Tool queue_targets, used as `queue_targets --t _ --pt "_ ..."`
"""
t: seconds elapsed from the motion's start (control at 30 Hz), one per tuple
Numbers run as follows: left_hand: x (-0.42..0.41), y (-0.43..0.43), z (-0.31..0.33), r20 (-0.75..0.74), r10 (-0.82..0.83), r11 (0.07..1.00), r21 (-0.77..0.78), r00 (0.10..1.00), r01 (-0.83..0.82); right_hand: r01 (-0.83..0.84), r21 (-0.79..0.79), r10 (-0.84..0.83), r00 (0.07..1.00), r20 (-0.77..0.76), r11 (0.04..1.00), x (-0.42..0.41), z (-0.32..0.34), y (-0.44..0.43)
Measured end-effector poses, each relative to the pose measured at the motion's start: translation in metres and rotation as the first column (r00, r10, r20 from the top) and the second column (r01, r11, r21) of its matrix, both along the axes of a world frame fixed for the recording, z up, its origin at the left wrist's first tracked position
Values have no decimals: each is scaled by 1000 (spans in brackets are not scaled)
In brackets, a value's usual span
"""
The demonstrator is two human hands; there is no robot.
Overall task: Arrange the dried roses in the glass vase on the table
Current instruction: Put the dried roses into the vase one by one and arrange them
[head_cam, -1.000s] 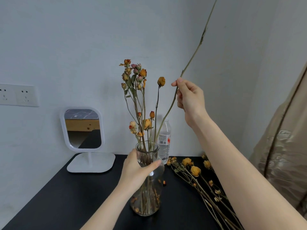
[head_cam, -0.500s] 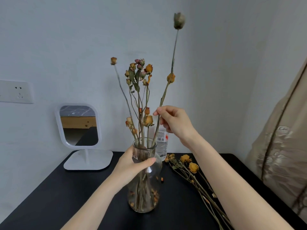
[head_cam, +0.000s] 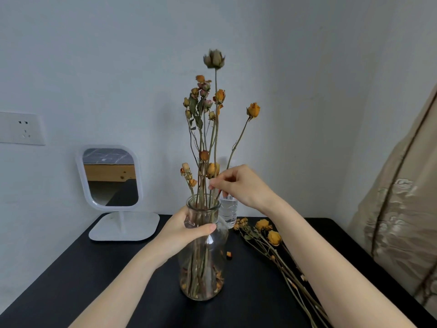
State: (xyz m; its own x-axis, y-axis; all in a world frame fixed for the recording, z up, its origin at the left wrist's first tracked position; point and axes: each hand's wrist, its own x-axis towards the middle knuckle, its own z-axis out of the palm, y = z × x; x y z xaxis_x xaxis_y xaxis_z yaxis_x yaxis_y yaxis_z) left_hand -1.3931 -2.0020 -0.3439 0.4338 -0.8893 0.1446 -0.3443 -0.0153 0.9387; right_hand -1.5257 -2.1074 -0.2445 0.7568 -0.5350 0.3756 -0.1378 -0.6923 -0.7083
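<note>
Vase [head_cam: 203,268] stands upright on the tabletop [head_cam: 94,280], gripped at the neck by the left hand [head_cam: 186,233], thumb and fingers curled round the glass. Right hand [head_cam: 241,185] sits just above the vase mouth, up and right of the left hand. Its fingertips [head_cam: 212,185] are pinched together on a thin stem; several stems cross there, so which one it is cannot be told. Roses in the vase [head_cam: 203,87]: a fair bunch, stems reaching the bottom, heads well above both hands. One grey-green head [head_cam: 214,59] is tallest, and one orange head [head_cam: 253,110] leans out above the right hand. Fallen petals lie in the vase base. Loose roses [head_cam: 274,237], several stems, lie flat on the tabletop below the right hand, beside that forearm, not yet placed. Judgement: task well under way, perhaps past half, with the pinched stem seated or nearly so. Left to do: let go, take up the loose stems one by one, insert each, adjust the spread. A bottle [head_cam: 228,210] stands behind the right hand; a mirror [head_cam: 111,176] stands well left of the left hand.
</note>
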Motion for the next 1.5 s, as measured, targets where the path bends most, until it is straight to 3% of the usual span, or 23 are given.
queue_targets --t 0.17,0.4,0.73,0.9,1.17,1.33,1.5 --pt "1 -1 -2 -4 27 1000 7 1000 -27 11 17 -9 993 -116 1000 1 -8 -1" --pt "-1 0 1 28 5 1000 9 1000 -5 72 65 -76 996 57 995 2 -5 -4" --pt "0 -1 0 22 12 1000 -12 1000 -11 69 50 -66 996 -62 996 3 -15 4" --pt "1 -3 -2 34 26 1000 -4 999 -25 103 39 -103 995 12 994 2 -16 6" --pt "0 -2 -2 107 50 999 -13 993 -49 153 -5 -153 988 3 988 2 -20 8" --pt "-9 5 -6 54 107 994 -41 993 -104 166 45 -168 984 50 985 -10 -25 6" --pt "-33 21 -21 -3 338 927 -171 941 -334 195 131 -198 980 10 972 -39 -44 -1"
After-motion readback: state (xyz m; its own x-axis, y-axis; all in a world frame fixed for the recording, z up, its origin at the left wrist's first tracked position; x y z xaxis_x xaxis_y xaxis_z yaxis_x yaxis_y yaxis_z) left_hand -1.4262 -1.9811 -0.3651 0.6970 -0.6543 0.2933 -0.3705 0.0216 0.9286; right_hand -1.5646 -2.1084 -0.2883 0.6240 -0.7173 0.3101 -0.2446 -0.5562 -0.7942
